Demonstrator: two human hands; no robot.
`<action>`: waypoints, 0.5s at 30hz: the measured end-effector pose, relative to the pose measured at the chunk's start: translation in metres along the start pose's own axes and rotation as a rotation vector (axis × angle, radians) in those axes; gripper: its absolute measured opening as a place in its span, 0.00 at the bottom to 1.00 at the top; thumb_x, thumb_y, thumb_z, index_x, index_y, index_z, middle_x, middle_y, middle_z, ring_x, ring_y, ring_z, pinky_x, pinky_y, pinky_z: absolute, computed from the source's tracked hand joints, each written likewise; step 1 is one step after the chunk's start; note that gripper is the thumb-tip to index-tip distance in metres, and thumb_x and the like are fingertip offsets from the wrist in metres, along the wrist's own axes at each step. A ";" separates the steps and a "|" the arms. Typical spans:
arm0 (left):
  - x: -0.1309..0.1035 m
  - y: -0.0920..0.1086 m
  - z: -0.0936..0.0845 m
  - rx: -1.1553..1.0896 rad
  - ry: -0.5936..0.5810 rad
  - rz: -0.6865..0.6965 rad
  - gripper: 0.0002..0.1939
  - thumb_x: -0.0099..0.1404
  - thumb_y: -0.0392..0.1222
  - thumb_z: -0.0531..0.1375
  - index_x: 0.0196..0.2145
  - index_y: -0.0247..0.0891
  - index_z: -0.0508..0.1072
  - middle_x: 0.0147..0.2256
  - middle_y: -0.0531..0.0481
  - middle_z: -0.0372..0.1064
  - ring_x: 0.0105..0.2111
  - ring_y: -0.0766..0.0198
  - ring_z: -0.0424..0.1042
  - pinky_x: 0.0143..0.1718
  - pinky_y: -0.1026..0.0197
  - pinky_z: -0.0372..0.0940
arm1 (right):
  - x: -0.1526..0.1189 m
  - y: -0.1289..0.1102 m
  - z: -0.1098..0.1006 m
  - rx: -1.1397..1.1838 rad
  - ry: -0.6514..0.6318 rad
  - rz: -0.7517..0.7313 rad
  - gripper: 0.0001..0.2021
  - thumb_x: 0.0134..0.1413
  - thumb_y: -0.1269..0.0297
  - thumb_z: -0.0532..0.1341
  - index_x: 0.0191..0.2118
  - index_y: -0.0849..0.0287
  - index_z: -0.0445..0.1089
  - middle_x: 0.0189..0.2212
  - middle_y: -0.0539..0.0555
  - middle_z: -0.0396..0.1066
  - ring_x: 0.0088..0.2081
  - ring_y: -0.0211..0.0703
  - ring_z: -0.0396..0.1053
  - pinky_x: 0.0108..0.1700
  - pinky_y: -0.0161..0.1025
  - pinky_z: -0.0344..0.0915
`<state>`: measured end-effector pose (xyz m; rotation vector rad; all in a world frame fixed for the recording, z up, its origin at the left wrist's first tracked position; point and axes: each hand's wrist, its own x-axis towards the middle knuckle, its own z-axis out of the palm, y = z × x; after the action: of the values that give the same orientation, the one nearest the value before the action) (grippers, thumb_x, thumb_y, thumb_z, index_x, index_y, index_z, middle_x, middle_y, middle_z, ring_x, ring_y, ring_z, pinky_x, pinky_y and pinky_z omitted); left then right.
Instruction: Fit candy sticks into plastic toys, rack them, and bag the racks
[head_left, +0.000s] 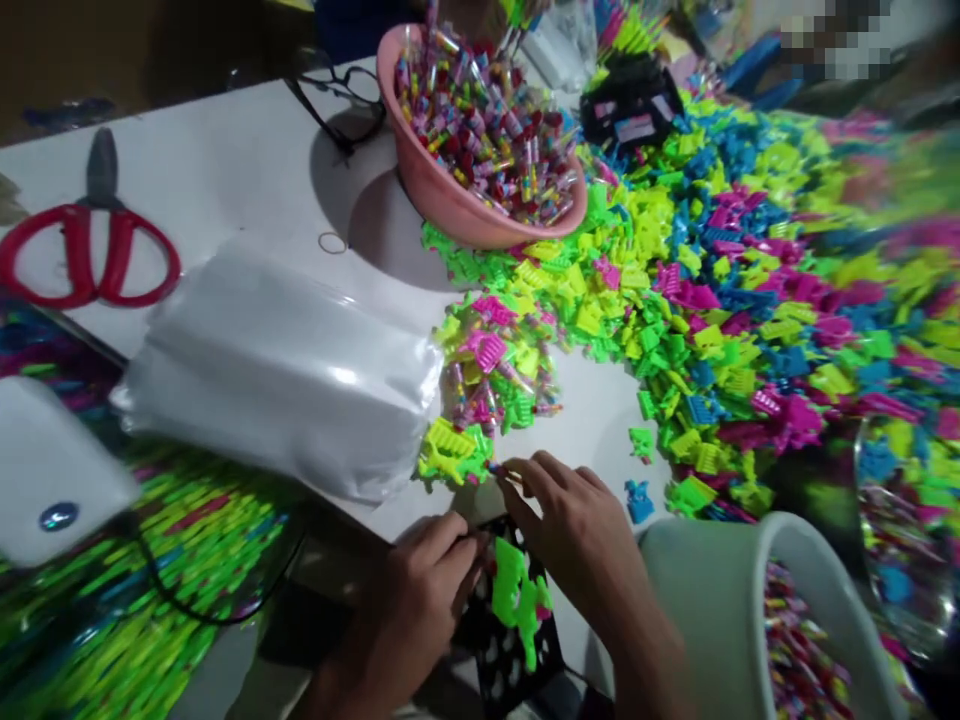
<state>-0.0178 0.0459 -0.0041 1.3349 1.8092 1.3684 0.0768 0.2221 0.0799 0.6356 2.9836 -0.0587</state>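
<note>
Pinching a small coloured piece, fingers of the right hand hover by the bench; left hand grip unclear. Mixed pile already gathered; broad plastic heap lies loose.

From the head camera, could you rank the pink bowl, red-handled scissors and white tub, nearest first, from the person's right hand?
From the right hand:
1. White tub, just to its right.
2. Pink bowl, beyond it.
3. Red-handled scissors, far left.

My left hand and right hand are bare, and so are my forearms, right to the near edge.
</note>
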 end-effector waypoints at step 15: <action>0.027 -0.005 -0.008 0.089 -0.142 0.079 0.10 0.81 0.42 0.58 0.42 0.40 0.78 0.39 0.51 0.79 0.35 0.66 0.78 0.37 0.65 0.65 | -0.099 0.000 0.008 0.727 0.136 0.519 0.08 0.73 0.57 0.62 0.44 0.55 0.75 0.31 0.49 0.75 0.29 0.39 0.69 0.31 0.34 0.65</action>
<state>-0.0369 0.0673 -0.0019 1.5245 1.7574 1.2115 0.1673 0.1817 0.0815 1.5003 2.7490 -1.1195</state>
